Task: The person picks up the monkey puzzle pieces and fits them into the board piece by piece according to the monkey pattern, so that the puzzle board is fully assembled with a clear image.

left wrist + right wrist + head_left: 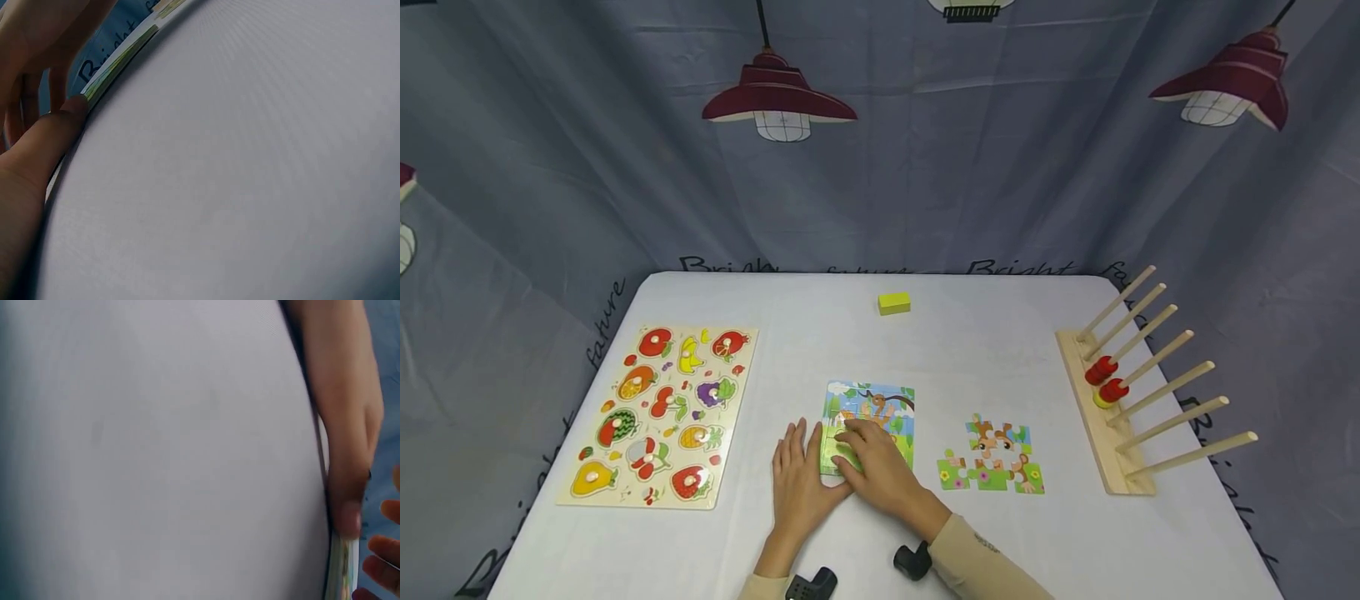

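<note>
A jigsaw puzzle (904, 408) with a blue sky and green ground lies at the front middle of the table, partly covered by the hands. My left hand (799, 483) rests at its left edge, fingers extended forward; the left wrist view shows its thumb (74, 106) at the puzzle's near edge. Across the puzzle's lower part reaches my right hand (880, 467), its fingers slightly bent over the picture. In the right wrist view its thumb (347, 515) touches the puzzle's edge. Several joined loose pieces (992, 479) with an animal face lie to the right.
On the left lies a fruit peg puzzle board (651, 492). A yellow block (894, 303) sits at the back. At the right stands a wooden peg rack (1101, 425) with red and yellow rings (1111, 390), its pegs leaning outward past the table edge.
</note>
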Demonstrator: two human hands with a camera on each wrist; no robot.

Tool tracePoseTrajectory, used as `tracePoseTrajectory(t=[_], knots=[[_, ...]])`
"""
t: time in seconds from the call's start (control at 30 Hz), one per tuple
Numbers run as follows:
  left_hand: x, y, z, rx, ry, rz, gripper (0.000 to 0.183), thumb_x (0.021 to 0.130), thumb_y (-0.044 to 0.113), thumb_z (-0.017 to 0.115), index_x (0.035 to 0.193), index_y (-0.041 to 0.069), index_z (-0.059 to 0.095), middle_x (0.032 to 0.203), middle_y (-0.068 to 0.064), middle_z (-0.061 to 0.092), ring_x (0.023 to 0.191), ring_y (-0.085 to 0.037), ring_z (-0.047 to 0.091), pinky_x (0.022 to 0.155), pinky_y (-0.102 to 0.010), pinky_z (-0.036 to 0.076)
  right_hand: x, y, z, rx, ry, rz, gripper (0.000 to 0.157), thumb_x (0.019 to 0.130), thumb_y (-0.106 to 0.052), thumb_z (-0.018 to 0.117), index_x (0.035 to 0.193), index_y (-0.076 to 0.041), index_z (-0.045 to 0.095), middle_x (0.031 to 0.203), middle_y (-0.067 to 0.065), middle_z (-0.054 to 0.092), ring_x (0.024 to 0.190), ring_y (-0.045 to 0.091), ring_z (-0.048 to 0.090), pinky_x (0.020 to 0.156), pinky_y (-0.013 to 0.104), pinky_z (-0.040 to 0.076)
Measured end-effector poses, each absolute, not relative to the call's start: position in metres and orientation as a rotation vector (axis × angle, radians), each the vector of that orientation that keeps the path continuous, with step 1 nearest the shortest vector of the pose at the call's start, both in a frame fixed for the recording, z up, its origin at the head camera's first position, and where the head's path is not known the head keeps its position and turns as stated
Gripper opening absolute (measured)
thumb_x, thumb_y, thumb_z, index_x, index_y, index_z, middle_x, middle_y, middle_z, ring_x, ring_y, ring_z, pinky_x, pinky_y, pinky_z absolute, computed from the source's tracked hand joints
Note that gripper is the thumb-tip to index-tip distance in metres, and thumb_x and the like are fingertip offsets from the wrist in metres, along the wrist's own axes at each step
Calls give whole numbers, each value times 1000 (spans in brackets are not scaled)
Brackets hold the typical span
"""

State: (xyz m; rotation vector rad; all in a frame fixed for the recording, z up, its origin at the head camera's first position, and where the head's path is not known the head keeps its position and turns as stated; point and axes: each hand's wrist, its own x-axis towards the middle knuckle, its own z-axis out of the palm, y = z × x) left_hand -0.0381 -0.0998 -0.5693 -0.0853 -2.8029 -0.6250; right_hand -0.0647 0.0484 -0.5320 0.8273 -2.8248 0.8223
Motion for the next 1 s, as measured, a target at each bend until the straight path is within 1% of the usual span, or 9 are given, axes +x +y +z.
tracePoseTrajectory(t=[0.1,0.2,0.3,0.4,0.47,0.6,0.73,0.83,1.0], knots=[[-39,-99,-569,-76,-2794,-642,105,57,71,67,134,5,42,140,-22,35,135,-36,23,107,-52,17,-67,56,-530,731,-2780,891,23,90,-33,54,104,-17,63,109,-3,58,105,12,52,92,35,44],[-40,-98,-569,-74,-2786,-660,108,55,76,63,134,6,42,140,-22,35,134,-36,24,107,-52,17,-69,69,-529,628,-2746,922,15,88,-27,57,97,-18,65,94,-7,60,90,8,54,84,31,44],[-40,-97,-570,-64,-2793,-686,110,55,78,61,135,6,41,141,-21,34,134,-36,24,108,-51,16,-71,88,-530,517,-2711,931,9,86,-21,61,92,-17,66,87,-8,62,83,7,55,79,30,44],[-39,-97,-569,-44,-2810,-705,110,55,78,62,136,7,40,142,-20,33,135,-35,23,109,-50,15,-73,112,-532,377,-2665,1016,10,84,-15,63,93,-12,66,83,-4,62,79,9,56,76,32,45],[-39,-97,-569,-36,-2817,-714,110,55,77,62,137,8,39,143,-20,32,136,-35,22,110,-50,14,-75,129,-533,266,-2633,1082,12,83,-13,63,95,-10,66,83,-3,62,77,10,56,74,31,46],[-38,-97,-569,-33,-2824,-711,109,56,78,61,137,8,39,142,-20,33,136,-34,22,110,-50,14,-79,166,-536,26,-2560,1165,13,83,-8,62,96,-5,65,79,2,63,69,9,55,62,23,45],[-37,-97,-570,-39,-2820,-701,108,56,78,60,136,8,40,141,-20,35,135,-34,23,110,-50,15,-80,195,-536,-216,-2533,1129,14,82,-8,62,95,-4,66,74,4,61,61,6,48,53,17,39],[-37,-97,-571,-46,-2816,-696,108,57,79,59,136,8,40,141,-20,35,135,-34,23,110,-49,15,-80,210,-536,-339,-2549,1057,14,82,-10,62,94,-4,67,74,5,60,61,6,45,55,18,36],[-38,-97,-570,-51,-2812,-685,109,56,79,59,136,8,40,141,-20,35,135,-34,23,110,-50,15,-77,223,-535,-431,-2634,1001,17,84,-14,60,97,-5,67,78,6,58,68,12,46,59,22,36]])
